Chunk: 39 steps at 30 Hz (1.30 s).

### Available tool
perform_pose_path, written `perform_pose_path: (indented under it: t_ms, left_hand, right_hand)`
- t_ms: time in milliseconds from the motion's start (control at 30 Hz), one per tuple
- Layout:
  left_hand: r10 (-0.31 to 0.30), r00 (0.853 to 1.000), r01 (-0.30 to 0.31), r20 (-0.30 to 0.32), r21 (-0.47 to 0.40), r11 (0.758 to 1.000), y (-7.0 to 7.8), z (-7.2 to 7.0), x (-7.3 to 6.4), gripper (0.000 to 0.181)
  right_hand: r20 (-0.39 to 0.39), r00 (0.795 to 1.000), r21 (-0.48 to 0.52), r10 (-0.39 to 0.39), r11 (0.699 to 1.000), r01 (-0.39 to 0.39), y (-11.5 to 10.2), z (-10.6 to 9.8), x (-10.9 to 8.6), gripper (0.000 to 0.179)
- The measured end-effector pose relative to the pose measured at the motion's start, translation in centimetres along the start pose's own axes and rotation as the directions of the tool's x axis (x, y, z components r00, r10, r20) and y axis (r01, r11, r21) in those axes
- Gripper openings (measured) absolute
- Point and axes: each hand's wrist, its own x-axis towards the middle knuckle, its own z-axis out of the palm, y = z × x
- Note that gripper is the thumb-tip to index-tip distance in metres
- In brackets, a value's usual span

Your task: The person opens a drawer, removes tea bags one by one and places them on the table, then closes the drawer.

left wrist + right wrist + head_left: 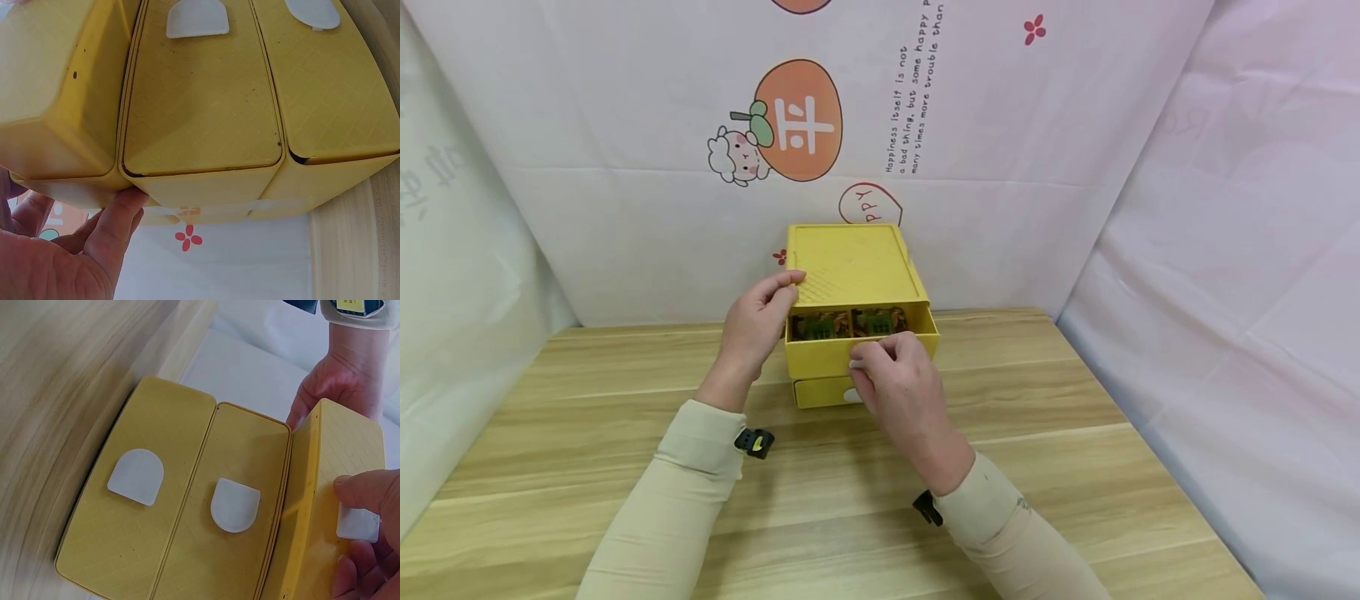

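My right fingers (874,355) pinch the handle (358,525) of the top drawer (817,360), protruding toward me; my left fingers (117,223), spread, touch the cabinet's (857,260) left side.

Cream sleeves (651,508), black wrist devices (928,507) (yellow patch (759,443) on one)

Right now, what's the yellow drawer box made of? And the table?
The yellow drawer box looks like satin plastic: thin walls, rounded corners, a molded crosshatch. The table seems smooth wood or wood-look laminate; grain streaks show, but I can't tell which.
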Motion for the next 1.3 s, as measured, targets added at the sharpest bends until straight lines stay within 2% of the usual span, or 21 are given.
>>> perform_pose_path:
  t_ms: [733,1000,1300]
  left_hand:
    - [-0.006,1.0,0.006,-0.005,0.0,1.0,-0.2,0.2,0.0,0.04]
    - [-0.009,1.0,0.009,-0.019,0.008,1.0,-0.2,0.2,0.1,0.041]
    - [-0.007,1.0,0.007,-0.024,0.017,1.0,-0.2,0.2,0.1,0.041]
  right_hand:
    - [-0.017,1.0,0.009,-0.015,1.0,0.015,-0.5,-0.7,-0.6,0.008]
    - [-0.012,1.0,-0.03,0.0,1.0,0.0,-0.9,-0.9,-0.9,0.011]
    - [-0.029,1.0,-0.023,-0.009,1.0,0.009,-1.3,-1.2,-1.3,0.015]
